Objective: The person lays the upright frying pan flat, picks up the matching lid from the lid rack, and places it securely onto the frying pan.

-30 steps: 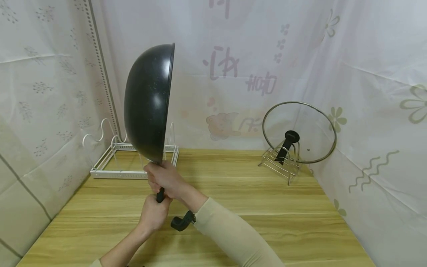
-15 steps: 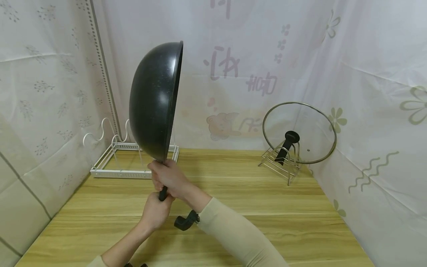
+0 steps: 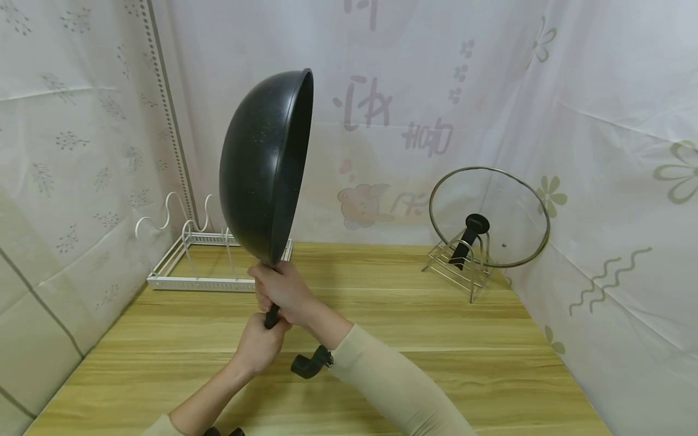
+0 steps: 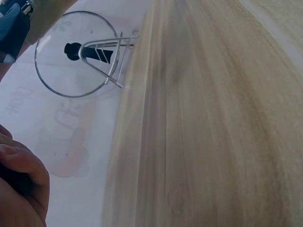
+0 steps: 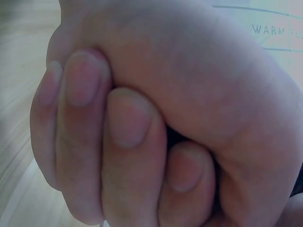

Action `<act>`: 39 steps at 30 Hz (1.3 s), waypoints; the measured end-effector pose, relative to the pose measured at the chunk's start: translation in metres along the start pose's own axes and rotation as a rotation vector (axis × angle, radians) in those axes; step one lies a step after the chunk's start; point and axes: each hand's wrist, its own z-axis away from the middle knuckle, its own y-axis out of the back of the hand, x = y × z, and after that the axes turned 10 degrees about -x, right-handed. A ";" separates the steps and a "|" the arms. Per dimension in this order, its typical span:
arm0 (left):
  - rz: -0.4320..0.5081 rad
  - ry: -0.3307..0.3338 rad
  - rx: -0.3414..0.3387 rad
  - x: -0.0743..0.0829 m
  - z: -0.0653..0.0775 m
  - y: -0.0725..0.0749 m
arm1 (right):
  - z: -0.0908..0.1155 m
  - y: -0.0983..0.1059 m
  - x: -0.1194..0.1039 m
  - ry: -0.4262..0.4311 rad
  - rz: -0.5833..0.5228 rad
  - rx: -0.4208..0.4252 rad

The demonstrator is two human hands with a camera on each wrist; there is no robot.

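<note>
A black wok (image 3: 256, 163) stands nearly upright in the air, its rounded outside to the left and a sliver of its inside showing on the right. Both hands grip its handle (image 3: 271, 316). The right hand (image 3: 285, 292) holds it just below the bowl, and the left hand (image 3: 259, 344) is wrapped round the lower end. Close up in the right wrist view, the right fingers (image 5: 130, 156) curl tightly, hiding most of the handle. At the left wrist view's edge, part of the left hand (image 4: 28, 175) curls round the dark handle.
A white wire rack (image 3: 199, 284) stands at the back left, partly behind the wok. At the back right, a glass lid (image 3: 512, 209) with a black handle leans in a small metal stand (image 3: 472, 284). Patterned curtains enclose the wooden table (image 3: 436, 375).
The wok has shifted to the right and turned slightly, so more of its inside shows. Both hands have moved right with it, keeping their grip.
</note>
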 end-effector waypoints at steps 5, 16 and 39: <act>0.014 -0.028 -0.035 0.000 -0.001 -0.002 | 0.002 0.003 0.001 -0.015 -0.004 0.012; 0.075 -0.043 -0.092 -0.005 -0.006 -0.005 | 0.008 0.009 0.001 -0.015 0.039 0.069; 0.223 -0.122 -0.447 -0.005 -0.010 -0.005 | 0.020 0.020 0.002 0.012 0.075 0.072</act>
